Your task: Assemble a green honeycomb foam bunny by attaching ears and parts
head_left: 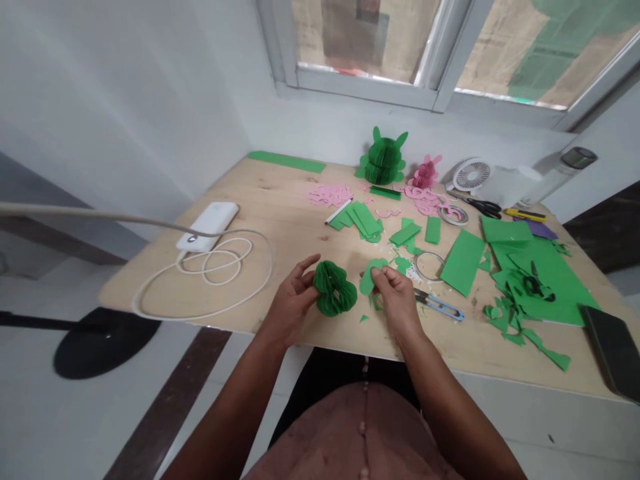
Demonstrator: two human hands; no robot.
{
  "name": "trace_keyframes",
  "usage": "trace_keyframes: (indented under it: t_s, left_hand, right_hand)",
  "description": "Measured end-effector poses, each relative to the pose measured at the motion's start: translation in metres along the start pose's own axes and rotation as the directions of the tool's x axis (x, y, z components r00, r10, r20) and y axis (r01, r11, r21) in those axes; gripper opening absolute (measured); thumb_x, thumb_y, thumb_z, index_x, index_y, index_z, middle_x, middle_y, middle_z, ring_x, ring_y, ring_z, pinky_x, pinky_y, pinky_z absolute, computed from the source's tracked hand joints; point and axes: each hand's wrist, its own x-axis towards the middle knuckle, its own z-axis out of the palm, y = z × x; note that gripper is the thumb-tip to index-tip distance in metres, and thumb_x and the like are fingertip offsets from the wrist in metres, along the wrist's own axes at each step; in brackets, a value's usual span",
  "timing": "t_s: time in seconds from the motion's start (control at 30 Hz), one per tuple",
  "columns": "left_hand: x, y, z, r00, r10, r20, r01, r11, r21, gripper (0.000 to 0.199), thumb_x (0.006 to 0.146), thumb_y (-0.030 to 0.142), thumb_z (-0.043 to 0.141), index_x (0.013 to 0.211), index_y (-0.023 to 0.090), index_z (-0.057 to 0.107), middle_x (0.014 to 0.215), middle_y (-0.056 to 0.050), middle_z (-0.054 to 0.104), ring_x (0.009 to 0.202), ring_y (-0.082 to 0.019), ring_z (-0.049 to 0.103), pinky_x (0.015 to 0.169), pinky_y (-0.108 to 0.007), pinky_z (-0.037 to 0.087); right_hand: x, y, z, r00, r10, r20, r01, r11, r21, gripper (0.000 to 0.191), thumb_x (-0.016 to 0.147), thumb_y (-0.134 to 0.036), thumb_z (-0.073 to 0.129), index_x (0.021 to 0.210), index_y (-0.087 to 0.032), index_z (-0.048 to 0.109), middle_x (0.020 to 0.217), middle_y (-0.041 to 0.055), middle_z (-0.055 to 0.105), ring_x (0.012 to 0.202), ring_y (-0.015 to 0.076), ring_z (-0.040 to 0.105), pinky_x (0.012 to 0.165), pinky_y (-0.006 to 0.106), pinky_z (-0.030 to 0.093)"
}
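My left hand [299, 293] is closed on a dark green honeycomb paper figure [334, 291], its pleated folds fanned out in rounded lobes. A light green paper cutout [370, 277] with rounded ends is pinched between the thumb and fingers of my right hand [397, 297]. The two papers are a short gap apart, over the front of the table. Beside my right wrist lie blue-handled thread snips [443, 307]. Small green scraps and a metal ring [429, 266] are scattered just beyond that hand.
A finished green paper figure [383, 162] and a smaller pink one [425, 173] stand at the back, near a white fan [471, 175]. Green sheets [570, 287] and black scissors [485, 205] lie right. A white power bank [207, 227] with a looped cable sits left.
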Motion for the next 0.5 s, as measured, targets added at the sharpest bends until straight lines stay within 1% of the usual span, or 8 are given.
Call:
trace_keyframes:
  t_s: [0.07, 0.1, 0.17, 0.23, 0.3, 0.37, 0.43, 0.5]
  left_hand:
    - [0.0, 0.003, -0.004, 1.0, -0.007, 0.016, 0.009, 0.998, -0.069, 0.065, 0.065, 0.02, 0.077, 0.126, 0.021, 0.054, 0.095, -0.005, 0.07, 0.082, -0.018, 0.066, 0.071, -0.028, 0.051]
    - [-0.001, 0.004, -0.005, 0.999, -0.009, 0.031, 0.012, 0.995, -0.101, 0.064, 0.064, 0.021, 0.078, 0.124, 0.022, 0.055, 0.095, -0.005, 0.071, 0.083, -0.018, 0.066, 0.071, -0.028, 0.051]
    - [-0.001, 0.007, -0.008, 0.998, -0.008, 0.066, 0.017, 0.989, -0.15, 0.063, 0.063, 0.022, 0.08, 0.122, 0.024, 0.057, 0.097, -0.004, 0.071, 0.083, -0.018, 0.066, 0.072, -0.027, 0.051]
    - [-0.002, 0.009, -0.009, 0.995, -0.002, 0.101, 0.02, 0.985, -0.17, 0.063, 0.062, 0.024, 0.082, 0.12, 0.026, 0.059, 0.097, -0.003, 0.072, 0.084, -0.018, 0.066, 0.074, -0.028, 0.052]
    - [-0.004, 0.011, -0.009, 0.992, 0.005, 0.13, 0.016, 0.986, -0.166, 0.061, 0.062, 0.027, 0.082, 0.118, 0.027, 0.06, 0.094, -0.003, 0.072, 0.084, -0.019, 0.067, 0.075, -0.03, 0.052]
    - [-0.005, 0.011, -0.009, 0.989, 0.009, 0.146, 0.014, 0.988, -0.156, 0.059, 0.062, 0.03, 0.082, 0.116, 0.027, 0.062, 0.091, -0.003, 0.072, 0.083, -0.02, 0.067, 0.075, -0.031, 0.052]
    - [-0.006, 0.012, -0.01, 0.989, 0.004, 0.146, 0.018, 0.989, -0.15, 0.057, 0.061, 0.032, 0.083, 0.114, 0.026, 0.063, 0.089, -0.002, 0.072, 0.079, -0.019, 0.067, 0.073, -0.031, 0.052]
    - [-0.007, 0.012, -0.01, 0.991, -0.004, 0.137, 0.024, 0.988, -0.15, 0.056, 0.059, 0.033, 0.084, 0.111, 0.025, 0.064, 0.088, -0.002, 0.071, 0.076, -0.018, 0.066, 0.071, -0.031, 0.052]
  right_hand:
    - [0.006, -0.001, 0.001, 0.996, -0.076, 0.055, 0.085, 0.979, -0.184, 0.036, 0.081, -0.041, 0.056, 0.052, -0.02, 0.049, 0.047, -0.0059, 0.038, 0.048, 0.0106, 0.036, 0.049, 0.025, 0.027]
    - [0.009, -0.001, 0.002, 0.989, -0.119, 0.093, 0.141, 0.948, -0.287, 0.037, 0.082, -0.04, 0.055, 0.051, -0.02, 0.048, 0.047, -0.0056, 0.038, 0.048, 0.0107, 0.037, 0.049, 0.025, 0.026]
    - [0.015, -0.001, 0.006, 0.964, -0.194, 0.183, 0.26, 0.839, -0.478, 0.035, 0.083, -0.035, 0.054, 0.051, -0.02, 0.051, 0.051, -0.0033, 0.046, 0.052, 0.0122, 0.044, 0.052, 0.025, 0.028]
    - [0.019, 0.001, 0.011, 0.935, -0.225, 0.273, 0.349, 0.706, -0.616, 0.031, 0.084, -0.03, 0.054, 0.054, -0.021, 0.057, 0.059, -0.0003, 0.057, 0.06, 0.0148, 0.052, 0.056, 0.026, 0.031]
    - [0.023, 0.004, 0.015, 0.917, -0.218, 0.335, 0.397, 0.59, -0.703, 0.027, 0.084, -0.028, 0.056, 0.059, -0.022, 0.063, 0.065, 0.0017, 0.063, 0.065, 0.0169, 0.055, 0.058, 0.027, 0.033]
    - [0.025, 0.007, 0.018, 0.907, -0.212, 0.364, 0.421, 0.494, -0.761, 0.023, 0.085, -0.026, 0.057, 0.063, -0.024, 0.066, 0.068, 0.0033, 0.065, 0.07, 0.0188, 0.057, 0.06, 0.028, 0.034]
    - [0.027, 0.01, 0.019, 0.903, -0.216, 0.371, 0.429, 0.426, -0.796, 0.022, 0.085, -0.026, 0.058, 0.065, -0.023, 0.066, 0.071, 0.0053, 0.066, 0.075, 0.0211, 0.058, 0.063, 0.029, 0.037]
    - [0.029, 0.011, 0.019, 0.906, -0.217, 0.364, 0.422, 0.383, -0.821, 0.02, 0.084, -0.025, 0.059, 0.065, -0.023, 0.066, 0.074, 0.0075, 0.066, 0.079, 0.0235, 0.058, 0.067, 0.032, 0.039]
